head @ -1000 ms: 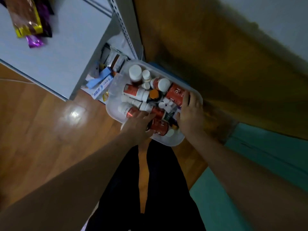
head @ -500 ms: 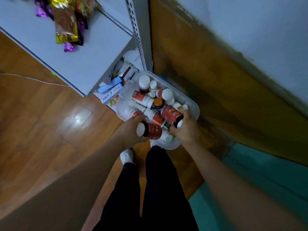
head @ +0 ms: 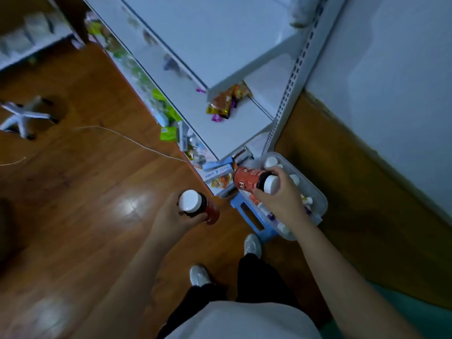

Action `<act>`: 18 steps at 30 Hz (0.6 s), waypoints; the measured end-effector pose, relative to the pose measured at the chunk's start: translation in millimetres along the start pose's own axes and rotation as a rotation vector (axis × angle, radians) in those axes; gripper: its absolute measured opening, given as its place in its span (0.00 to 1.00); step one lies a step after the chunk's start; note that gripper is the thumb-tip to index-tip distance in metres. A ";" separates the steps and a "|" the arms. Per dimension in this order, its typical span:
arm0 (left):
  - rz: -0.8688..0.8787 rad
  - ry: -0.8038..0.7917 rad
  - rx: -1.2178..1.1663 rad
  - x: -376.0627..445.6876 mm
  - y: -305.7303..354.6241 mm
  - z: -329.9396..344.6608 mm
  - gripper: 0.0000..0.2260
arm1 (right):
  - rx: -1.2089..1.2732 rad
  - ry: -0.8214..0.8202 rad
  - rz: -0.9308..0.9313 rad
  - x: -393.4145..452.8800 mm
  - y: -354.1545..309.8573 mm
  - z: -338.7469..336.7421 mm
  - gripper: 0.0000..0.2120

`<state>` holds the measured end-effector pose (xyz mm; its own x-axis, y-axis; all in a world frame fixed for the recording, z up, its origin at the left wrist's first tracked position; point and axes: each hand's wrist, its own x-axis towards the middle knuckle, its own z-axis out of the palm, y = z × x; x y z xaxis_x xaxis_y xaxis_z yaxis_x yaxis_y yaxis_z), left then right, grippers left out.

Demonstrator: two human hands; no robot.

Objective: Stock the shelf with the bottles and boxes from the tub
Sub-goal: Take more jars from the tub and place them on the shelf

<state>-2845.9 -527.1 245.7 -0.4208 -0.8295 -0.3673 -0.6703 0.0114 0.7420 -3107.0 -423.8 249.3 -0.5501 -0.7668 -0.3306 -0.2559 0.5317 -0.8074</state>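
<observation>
The left hand [head: 178,216] grips 1 red bottle [head: 195,208] by its neck, cap up, over the floor; the right hand [head: 278,194] holds a 2nd red bottle [head: 252,180] lying sideways, just above the tub [head: 318,196]; several white-capped bottles lie in the tub under and beyond that hand; the shelf [head: 220,133] ahead of both hands shows only snack packets [head: 223,104]; stocking looks barely begun.

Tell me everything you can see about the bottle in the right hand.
The bottle in the right hand has a red label with white lettering, a dark neck and a white screw cap; it looks like plastic. It is closed and lies roughly sideways, cap toward the palm, held above the near end of the tub. The right hand grips it at the cap end.
</observation>
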 end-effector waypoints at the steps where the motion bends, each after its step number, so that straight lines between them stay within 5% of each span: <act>1: -0.006 0.034 -0.076 -11.5 -1.1 -16.1 0.30 | 0.019 -0.008 -0.022 -6.7 -20.2 6.2 0.28; 9: 0.049 0.212 -0.552 -80.6 3.3 -142.4 0.26 | 0.348 -0.090 -0.242 -51.6 -177.8 67.3 0.21; 18: 0.169 0.283 -1.000 -87.4 29.7 -247.8 0.18 | 0.847 -0.227 -0.348 -55.4 -332.8 116.2 0.30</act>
<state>-2677.6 -592.7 438.8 -0.2175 -0.9616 -0.1673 0.2476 -0.2201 0.9435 -2899.0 -600.1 479.5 -0.3605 -0.9326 -0.0199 0.3353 -0.1096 -0.9357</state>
